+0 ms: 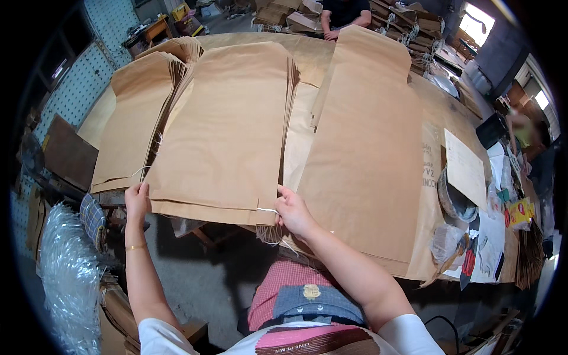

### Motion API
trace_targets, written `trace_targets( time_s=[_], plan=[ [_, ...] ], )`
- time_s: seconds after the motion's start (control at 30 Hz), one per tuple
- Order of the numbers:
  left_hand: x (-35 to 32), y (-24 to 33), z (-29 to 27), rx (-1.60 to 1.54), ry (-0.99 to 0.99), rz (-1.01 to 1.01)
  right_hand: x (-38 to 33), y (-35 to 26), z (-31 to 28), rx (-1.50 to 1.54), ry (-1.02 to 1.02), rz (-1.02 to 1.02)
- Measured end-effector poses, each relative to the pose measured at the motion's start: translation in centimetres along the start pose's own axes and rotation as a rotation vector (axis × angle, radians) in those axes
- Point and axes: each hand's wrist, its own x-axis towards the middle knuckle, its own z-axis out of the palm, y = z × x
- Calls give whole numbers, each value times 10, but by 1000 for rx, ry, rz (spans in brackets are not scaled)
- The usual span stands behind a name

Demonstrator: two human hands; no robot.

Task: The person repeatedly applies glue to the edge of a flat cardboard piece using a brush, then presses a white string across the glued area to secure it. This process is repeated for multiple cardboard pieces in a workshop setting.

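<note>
A large brown paper bag (pixel 222 130) lies on top of a stack in the middle of the table, its folded bottom edge towards me. My left hand (pixel 137 201) pinches its near left corner. At the near right corner, my right hand (pixel 294 212) has its fingers closed on the bag's edge, beside a short white string (pixel 267 210). Loose threads (pixel 269 235) hang beneath that corner. To the left lies another stack of brown bags (pixel 130 118), with a white string near its front corner. A wider pile of brown paper (pixel 367 136) lies on the right.
The wooden table (pixel 444 106) curves around me. On its right stand a bucket (pixel 451 198) with a white board on top, red-handled scissors (pixel 469 260) and a black container (pixel 492 130). Clear plastic strands (pixel 68 278) hang at lower left. A person (pixel 346 15) sits across the table.
</note>
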Motion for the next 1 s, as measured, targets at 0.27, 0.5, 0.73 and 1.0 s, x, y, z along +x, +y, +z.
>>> trace_targets(
  time_s=[0.27, 0.5, 0.73, 1.0],
  plan=[
    [-74, 97, 43, 355, 568, 565, -198, -44, -160, -1053, 728, -301],
    [-276, 223, 144, -231, -417, 1138, -353, -31, -261, -1657, 1085, 365],
    [-323, 185, 267, 87, -732, 1134, -368, -25, -251, -1634, 1157, -170],
    [-315, 220, 189, 68, -625, 1073, -294, -22, -188, -619, 1350, -579]
  ],
)
